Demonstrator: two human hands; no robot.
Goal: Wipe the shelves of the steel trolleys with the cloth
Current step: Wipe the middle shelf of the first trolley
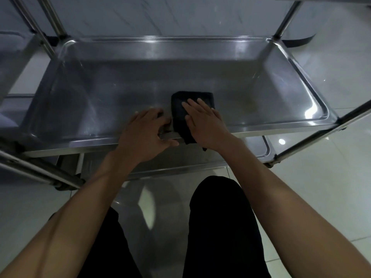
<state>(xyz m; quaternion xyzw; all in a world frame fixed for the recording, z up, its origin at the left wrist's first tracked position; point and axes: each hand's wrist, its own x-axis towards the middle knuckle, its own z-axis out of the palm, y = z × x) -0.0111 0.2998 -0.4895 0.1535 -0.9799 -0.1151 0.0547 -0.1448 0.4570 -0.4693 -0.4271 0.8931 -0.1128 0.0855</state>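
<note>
No brand, label or writing is legible on any surface.

Left side: round steel uprights (51, 21) rise past the shelf corner; a second steel trolley (12, 63) stands just beside, only partly in view.

Centre: the steel shelf (140, 77) is a shallow rectangular tray with rounded corners, a raised rolled rim and a smooth, reflective, faintly smeared bottom. A lower shelf (259, 145) of the same form shows beneath its near edge.

My left hand (144, 133) rests on the near rim of the shelf. Its fingers (158, 115) are curled over the rim into the tray, thumb on the outer side, gripping the edge.

My right hand (202, 119) lies flat on the cloth (178, 109). Its fingers (190, 107) are straight and spread, pressing down, not curled round anything.

The cloth is black, soft and matte, folded to a rough rectangle. It sits on the shelf bottom at the near centre, with one end draped over the near rim and hanging below it.

Right side: another steel upright (287, 19) at the far corner, and a slanted steel bar (321, 135) crossing the near corner.

Below: glossy pale floor tiles (331, 187) and my legs in black trousers (220, 227)
</note>
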